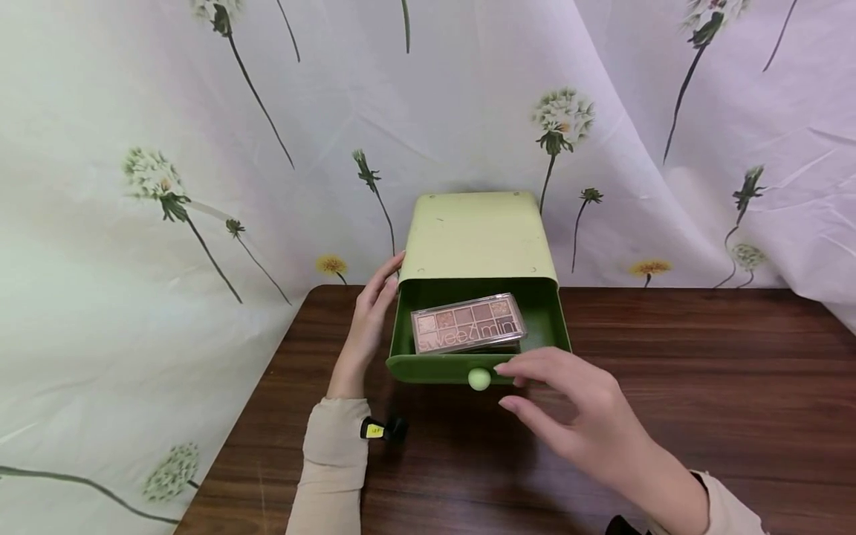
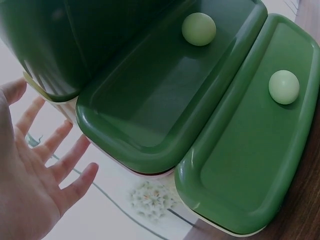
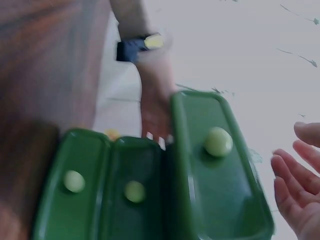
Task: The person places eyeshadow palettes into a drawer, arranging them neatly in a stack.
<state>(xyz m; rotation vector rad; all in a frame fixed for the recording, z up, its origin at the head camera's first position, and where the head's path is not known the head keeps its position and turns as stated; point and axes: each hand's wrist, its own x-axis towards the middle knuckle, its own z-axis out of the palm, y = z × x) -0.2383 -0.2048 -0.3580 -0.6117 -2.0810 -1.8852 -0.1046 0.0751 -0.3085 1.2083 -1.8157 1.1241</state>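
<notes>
A pale green drawer cabinet point(image 1: 478, 234) stands on the table with its top drawer point(image 1: 428, 369) pulled out. An eyeshadow palette point(image 1: 468, 325) with a clear lid lies tilted in that drawer, over something mostly hidden beneath it. My left hand point(image 1: 369, 319) touches the cabinet's left side, its fingers spread and fairly straight in the left wrist view. Just right of the drawer's round knob point(image 1: 479, 379) is my right hand point(image 1: 575, 409), thumb and fingers apart with nothing between them. In the right wrist view, the right hand point(image 3: 300, 185) appears beside the drawer front.
Two lower green drawers point(image 3: 132, 170) with round knobs are closed under the top one. The cabinet stands near the back edge of the dark wooden table point(image 1: 702, 386). Behind it hangs a white cloth point(image 1: 455, 96) printed with dandelions.
</notes>
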